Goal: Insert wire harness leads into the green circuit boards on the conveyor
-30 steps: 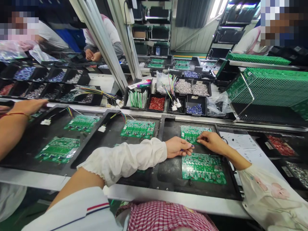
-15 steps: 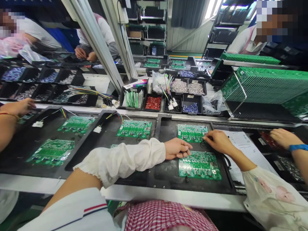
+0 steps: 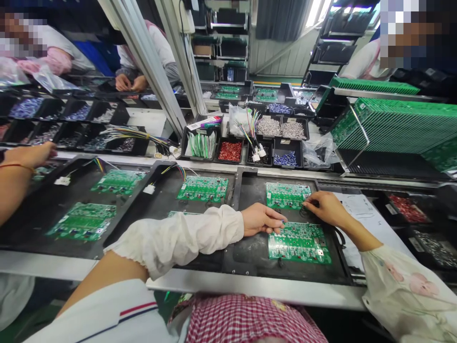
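A black tray [image 3: 250,247] in front of me carries two green circuit boards. My left hand [image 3: 262,219], in a white sleeve, rests between them with its fingers curled in a pinch at the near board [image 3: 300,242]'s top left corner. What it holds is too small to make out. My right hand [image 3: 326,207] lies at the right edge of the far board [image 3: 287,195], fingertips pressed together on the board's edge.
Behind the tray stand bins of red parts [image 3: 230,151], blue parts [image 3: 286,158], silver parts [image 3: 268,127] and a wire harness [image 3: 255,138]. A rack of green boards [image 3: 389,128] stands at the right. More trays with boards [image 3: 203,188] lie to the left, where a co-worker's hand [image 3: 30,155] reaches.
My right hand slid right along the far board to its edge. My left hand stayed put. A co-worker's hand with a blue wristband came in at the right and has gone again.
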### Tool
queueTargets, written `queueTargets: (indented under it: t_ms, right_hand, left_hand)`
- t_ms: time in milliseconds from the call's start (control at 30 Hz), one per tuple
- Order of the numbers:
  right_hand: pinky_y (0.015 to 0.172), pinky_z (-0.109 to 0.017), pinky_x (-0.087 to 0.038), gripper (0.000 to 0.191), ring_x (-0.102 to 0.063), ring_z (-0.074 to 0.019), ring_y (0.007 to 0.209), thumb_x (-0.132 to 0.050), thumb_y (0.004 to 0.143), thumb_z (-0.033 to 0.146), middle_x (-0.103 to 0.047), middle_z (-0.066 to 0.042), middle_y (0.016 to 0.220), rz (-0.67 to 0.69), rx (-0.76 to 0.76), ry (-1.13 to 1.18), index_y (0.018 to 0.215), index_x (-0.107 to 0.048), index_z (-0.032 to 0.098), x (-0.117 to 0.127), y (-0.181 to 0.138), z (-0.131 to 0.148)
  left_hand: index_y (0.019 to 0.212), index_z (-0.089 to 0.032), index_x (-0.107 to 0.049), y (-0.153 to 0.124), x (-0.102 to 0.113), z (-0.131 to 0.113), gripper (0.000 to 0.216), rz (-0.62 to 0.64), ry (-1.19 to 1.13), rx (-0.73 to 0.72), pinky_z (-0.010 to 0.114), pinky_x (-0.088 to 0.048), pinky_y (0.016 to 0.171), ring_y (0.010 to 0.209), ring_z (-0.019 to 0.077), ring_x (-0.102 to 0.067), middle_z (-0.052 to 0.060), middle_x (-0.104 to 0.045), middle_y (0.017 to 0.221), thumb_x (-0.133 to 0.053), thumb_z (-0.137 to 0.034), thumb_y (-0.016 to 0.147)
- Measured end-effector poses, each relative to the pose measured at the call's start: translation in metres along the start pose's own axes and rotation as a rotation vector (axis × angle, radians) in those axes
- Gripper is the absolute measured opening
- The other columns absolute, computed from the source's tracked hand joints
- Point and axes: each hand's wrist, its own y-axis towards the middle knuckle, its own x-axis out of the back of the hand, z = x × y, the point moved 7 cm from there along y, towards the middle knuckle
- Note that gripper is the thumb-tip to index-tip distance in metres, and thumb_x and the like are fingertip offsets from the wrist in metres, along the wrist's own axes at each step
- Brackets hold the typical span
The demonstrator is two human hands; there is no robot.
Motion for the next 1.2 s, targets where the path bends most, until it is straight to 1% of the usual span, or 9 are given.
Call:
queueTargets:
  t_ms: [167, 267, 333, 433, 600, 733, 833, 1000, 1200]
  right_hand:
    - [0.071, -0.034, -0.042, 0.022, -0.059, -0.0213, 0.075, -0.053, 0.076, 0.036, -0.067, -0.006, 0.077, -0.043, 0.015, 0.073, 0.073, -0.066, 0.019, 0.014, -0.002, 0.015]
    - [0.069, -0.031, -0.043, 0.023, -0.058, -0.0191, 0.075, -0.053, 0.077, 0.039, -0.066, -0.005, 0.079, -0.064, 0.009, 0.255, 0.080, -0.064, 0.019, 0.024, -0.014, 0.053]
    - [0.064, -0.027, -0.044, 0.022, -0.057, -0.0154, 0.070, -0.053, 0.077, 0.039, -0.064, -0.003, 0.078, 0.030, 0.050, 0.424, 0.082, -0.061, 0.020, 0.017, -0.028, 0.086]
    - [0.060, -0.026, -0.043, 0.021, -0.054, -0.0135, 0.065, -0.046, 0.082, 0.035, -0.060, -0.002, 0.071, 0.073, 0.017, 0.469, 0.074, -0.057, 0.019, 0.000, -0.052, 0.113]
    - [0.066, -0.029, -0.043, 0.014, -0.053, -0.0153, 0.072, -0.040, 0.085, 0.024, -0.057, -0.004, 0.077, 0.105, 0.040, 0.371, 0.082, -0.053, 0.018, -0.026, -0.083, 0.117]
    - [0.066, -0.030, -0.043, 0.015, -0.052, -0.0162, 0.073, -0.038, 0.085, 0.021, -0.056, -0.005, 0.078, 0.076, 0.058, 0.324, 0.081, -0.052, 0.019, -0.031, -0.086, 0.116]
    - [0.066, -0.031, -0.042, 0.015, -0.052, -0.0165, 0.073, -0.038, 0.085, 0.021, -0.056, -0.005, 0.078, 0.057, 0.062, 0.316, 0.081, -0.052, 0.018, -0.030, -0.086, 0.118]
    - [0.066, -0.031, -0.042, 0.015, -0.052, -0.0167, 0.073, -0.038, 0.085, 0.020, -0.056, -0.006, 0.078, 0.051, 0.079, 0.322, 0.082, -0.052, 0.018, -0.030, -0.087, 0.120]
    - [0.067, -0.031, -0.043, 0.016, -0.053, -0.0175, 0.075, -0.038, 0.085, 0.022, -0.056, -0.006, 0.079, 0.052, 0.105, 0.311, 0.084, -0.053, 0.019, -0.028, -0.088, 0.123]
  left_hand:
    - [0.067, -0.007, -0.060, -0.001, 0.001, 0.005, 0.010, 0.001, -0.024, 0.022, 0.017, -0.030, 0.041, 0.049, 0.0069, -0.055, 0.004, -0.059, 0.061, -0.063, -0.016, 0.070]
    - [0.068, -0.006, -0.060, -0.003, -0.003, 0.011, 0.014, 0.013, -0.041, 0.060, 0.017, -0.031, 0.043, 0.047, 0.0050, -0.051, 0.003, -0.057, 0.058, -0.059, -0.019, 0.074]
    - [0.066, -0.005, -0.058, -0.007, -0.006, 0.015, 0.015, 0.026, -0.034, 0.074, 0.018, -0.034, 0.047, 0.048, 0.0054, -0.052, 0.004, -0.056, 0.057, -0.054, -0.014, 0.077]
    - [0.068, -0.005, -0.054, -0.019, -0.004, 0.020, 0.016, -0.025, -0.019, 0.073, 0.020, -0.038, 0.051, 0.051, 0.0080, -0.056, 0.004, -0.056, 0.056, -0.043, 0.000, 0.078]
    - [0.075, -0.006, -0.052, -0.036, -0.002, 0.025, 0.020, -0.004, 0.036, 0.100, 0.018, -0.032, 0.040, 0.043, 0.0076, -0.053, 0.006, -0.057, 0.056, -0.034, 0.000, 0.080]
    - [0.072, -0.009, -0.049, -0.037, -0.007, 0.027, 0.010, 0.066, 0.036, 0.101, 0.017, -0.035, 0.041, 0.052, 0.0111, -0.059, 0.008, -0.062, 0.062, -0.045, -0.012, 0.081]
    - [0.067, -0.008, -0.051, -0.035, -0.009, 0.026, 0.019, 0.077, 0.056, 0.050, 0.017, -0.039, 0.044, 0.058, 0.0116, -0.060, 0.008, -0.063, 0.067, -0.063, -0.022, 0.070]
    - [0.063, -0.009, -0.054, -0.033, -0.005, 0.025, 0.032, 0.013, 0.101, -0.027, 0.015, -0.029, 0.035, 0.036, 0.0025, -0.041, -0.004, -0.050, 0.044, -0.077, -0.026, 0.049]
    - [0.072, -0.007, -0.061, -0.032, -0.006, 0.031, 0.027, 0.038, 0.017, 0.068, 0.021, -0.047, 0.055, 0.053, 0.0086, -0.058, 0.003, -0.061, 0.058, -0.076, -0.017, 0.052]
